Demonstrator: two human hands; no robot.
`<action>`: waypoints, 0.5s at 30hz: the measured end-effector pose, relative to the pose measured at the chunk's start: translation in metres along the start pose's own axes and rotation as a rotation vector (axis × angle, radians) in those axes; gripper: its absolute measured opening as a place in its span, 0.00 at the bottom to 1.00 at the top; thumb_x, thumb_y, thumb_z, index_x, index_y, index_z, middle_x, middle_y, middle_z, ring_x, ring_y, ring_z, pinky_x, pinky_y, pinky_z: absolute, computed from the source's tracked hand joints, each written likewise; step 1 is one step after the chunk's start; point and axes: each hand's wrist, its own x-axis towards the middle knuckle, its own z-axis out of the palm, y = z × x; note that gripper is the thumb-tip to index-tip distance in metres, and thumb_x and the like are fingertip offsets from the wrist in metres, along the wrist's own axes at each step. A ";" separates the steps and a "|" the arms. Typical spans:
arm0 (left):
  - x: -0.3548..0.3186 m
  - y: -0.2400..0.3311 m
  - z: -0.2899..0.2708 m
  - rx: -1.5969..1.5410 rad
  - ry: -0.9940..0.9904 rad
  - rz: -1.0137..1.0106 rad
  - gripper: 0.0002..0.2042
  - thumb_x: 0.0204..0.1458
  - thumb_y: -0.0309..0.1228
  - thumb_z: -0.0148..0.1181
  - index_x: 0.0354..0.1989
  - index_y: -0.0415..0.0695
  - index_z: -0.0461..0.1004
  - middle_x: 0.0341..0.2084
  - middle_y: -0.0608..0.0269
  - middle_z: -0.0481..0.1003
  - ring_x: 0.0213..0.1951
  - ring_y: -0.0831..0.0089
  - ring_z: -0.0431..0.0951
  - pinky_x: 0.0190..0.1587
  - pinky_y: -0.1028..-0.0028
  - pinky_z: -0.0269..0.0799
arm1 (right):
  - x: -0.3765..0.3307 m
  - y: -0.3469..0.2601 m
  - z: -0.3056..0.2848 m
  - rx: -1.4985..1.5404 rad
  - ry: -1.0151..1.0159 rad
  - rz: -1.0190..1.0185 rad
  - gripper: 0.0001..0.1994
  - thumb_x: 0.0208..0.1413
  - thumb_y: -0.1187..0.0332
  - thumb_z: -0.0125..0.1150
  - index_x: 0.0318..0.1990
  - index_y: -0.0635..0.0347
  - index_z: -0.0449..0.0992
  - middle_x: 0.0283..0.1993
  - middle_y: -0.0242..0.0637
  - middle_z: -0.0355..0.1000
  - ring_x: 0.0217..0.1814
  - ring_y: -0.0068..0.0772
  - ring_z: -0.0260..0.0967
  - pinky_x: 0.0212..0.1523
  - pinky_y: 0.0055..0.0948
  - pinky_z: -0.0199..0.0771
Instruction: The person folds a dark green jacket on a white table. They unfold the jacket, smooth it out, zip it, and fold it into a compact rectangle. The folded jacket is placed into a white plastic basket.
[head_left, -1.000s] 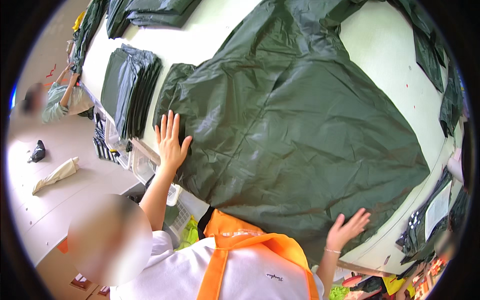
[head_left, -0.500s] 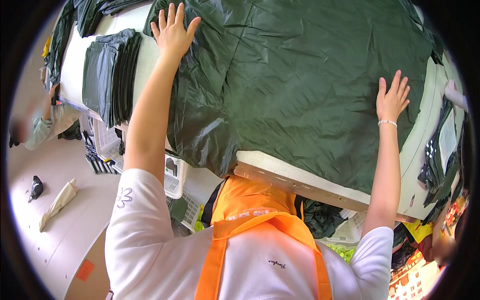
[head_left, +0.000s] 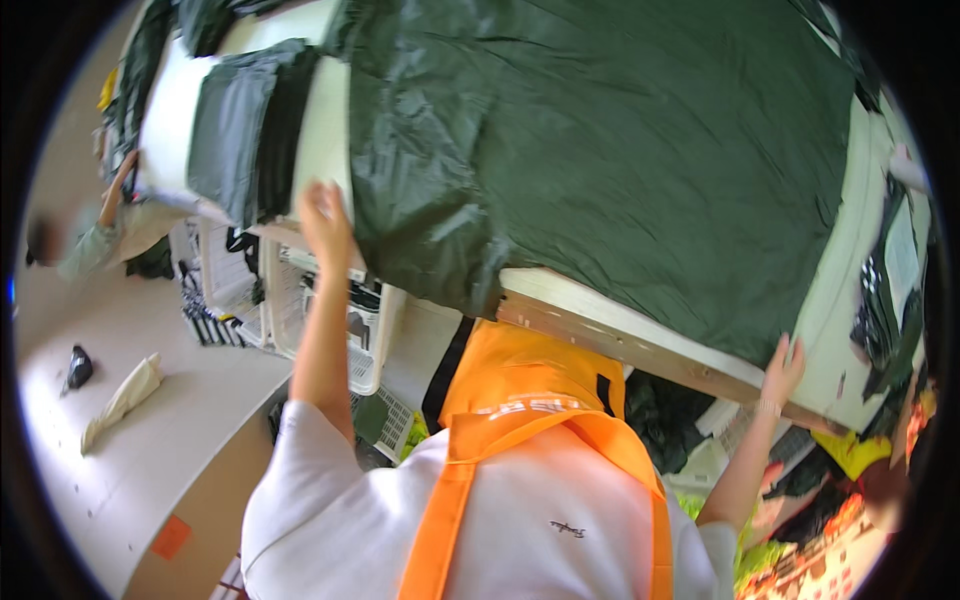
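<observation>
A large sheet of dark green, slightly shiny fabric (head_left: pixel 640 180) covers most of the pale table, wrinkled toward its left side. My left hand (head_left: pixel 325 228) is beside the fabric's left edge, over the table's front; motion blurs its fingers and no held thing shows. At the front right corner of the fabric is my right hand (head_left: pixel 784 372), touching or very close to its edge. Its fingers look stretched out and somewhat apart.
A folded stack of dark green pieces (head_left: pixel 235 130) lies on the table to the left. White plastic baskets (head_left: pixel 375 345) stand under the table's wooden front edge (head_left: pixel 640 355). More dark pieces (head_left: pixel 880 310) lie at the right. Another person's arm (head_left: pixel 115 195) reaches in at far left.
Both hands have come back toward me from on top of the fabric, the left to beside its left edge, the right to its front corner. The view has shifted slightly.
</observation>
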 end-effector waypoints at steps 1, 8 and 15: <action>-0.030 -0.020 -0.007 -0.191 -0.088 -0.143 0.15 0.57 0.37 0.54 0.42 0.36 0.73 0.31 0.56 0.75 0.36 0.65 0.73 0.41 0.68 0.67 | -0.021 0.025 0.003 0.342 -0.130 0.202 0.27 0.57 0.52 0.55 0.47 0.74 0.70 0.45 0.53 0.72 0.50 0.42 0.68 0.53 0.35 0.65; -0.074 0.017 -0.020 -0.338 -0.423 -0.104 0.17 0.60 0.35 0.43 0.29 0.31 0.69 0.21 0.46 0.70 0.26 0.60 0.70 0.33 0.65 0.65 | -0.031 0.036 0.024 0.769 -0.202 0.583 0.12 0.57 0.62 0.58 0.39 0.61 0.66 0.25 0.32 0.67 0.20 0.21 0.65 0.18 0.18 0.63; -0.049 -0.022 -0.044 -0.854 -0.092 -0.740 0.20 0.56 0.47 0.52 0.33 0.38 0.72 0.26 0.64 0.74 0.31 0.67 0.73 0.35 0.72 0.66 | -0.035 0.032 -0.005 0.547 -0.007 0.409 0.20 0.55 0.65 0.59 0.53 0.60 0.63 0.43 0.45 0.68 0.36 0.33 0.68 0.34 0.30 0.70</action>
